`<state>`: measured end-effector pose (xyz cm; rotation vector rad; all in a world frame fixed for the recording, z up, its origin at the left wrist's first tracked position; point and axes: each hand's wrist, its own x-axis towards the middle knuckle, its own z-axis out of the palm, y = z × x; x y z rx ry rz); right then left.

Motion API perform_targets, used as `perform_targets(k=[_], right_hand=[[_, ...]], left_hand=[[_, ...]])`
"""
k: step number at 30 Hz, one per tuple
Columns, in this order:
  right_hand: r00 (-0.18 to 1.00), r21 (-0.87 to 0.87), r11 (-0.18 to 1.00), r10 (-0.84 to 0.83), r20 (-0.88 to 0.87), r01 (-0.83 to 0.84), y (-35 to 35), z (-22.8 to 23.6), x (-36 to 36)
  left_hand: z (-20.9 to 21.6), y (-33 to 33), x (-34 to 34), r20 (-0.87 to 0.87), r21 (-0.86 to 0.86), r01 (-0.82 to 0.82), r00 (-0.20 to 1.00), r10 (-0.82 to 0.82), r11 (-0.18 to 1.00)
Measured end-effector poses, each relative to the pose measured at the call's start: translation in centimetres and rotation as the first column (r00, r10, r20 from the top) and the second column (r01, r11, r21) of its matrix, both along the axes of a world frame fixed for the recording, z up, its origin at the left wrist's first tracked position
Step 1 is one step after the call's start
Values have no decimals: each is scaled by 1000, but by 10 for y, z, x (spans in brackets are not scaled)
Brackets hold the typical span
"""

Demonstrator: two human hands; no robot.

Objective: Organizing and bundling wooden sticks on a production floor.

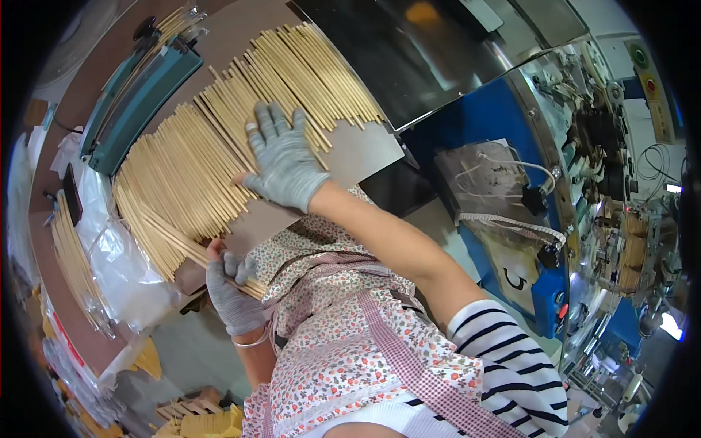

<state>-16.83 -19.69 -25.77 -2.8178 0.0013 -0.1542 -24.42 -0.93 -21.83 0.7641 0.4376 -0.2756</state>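
Note:
A wide spread of thin pale wooden sticks (219, 139) lies across a brown board (358, 150). My right hand (283, 162), in a grey glove, is flat on the sticks with fingers spread apart. My left hand (230, 288), also gloved in grey, is curled around a small bundle of sticks (191, 247) at the near edge of the board, close to my floral apron (343, 343).
A teal sealing device (135, 91) sits at the far left of the board. Clear plastic bags (124, 263) and more sticks (73, 263) lie to the left. A blue and steel machine (526, 190) with wires stands at right. Yellow wood pieces (208, 422) lie below.

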Motion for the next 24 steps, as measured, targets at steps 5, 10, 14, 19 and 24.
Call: perform_targets(k=[5,10,14,19,24], right_hand=[[1000,41,999,-14,-16,15,12,19,-14],[894,349,936,-190,405,41,-41,34,-63],[909,423,897,-275,313,126,-61,27,-88],[932,388,914,-238,275,119,-40,20,-69],[944,176,984,-54,324,-4,-31,7,-44]], left_hand=[[-7,11,-2,-16,51,9,1000,-8,999],[-4,14,2,-7,-30,1,1000,-1,1000],[1,2,4,-42,-114,-3,999,-2,993],[8,-12,1,-26,-23,90,996,-91,996],[10,-7,0,-8,9,78,997,-78,997]])
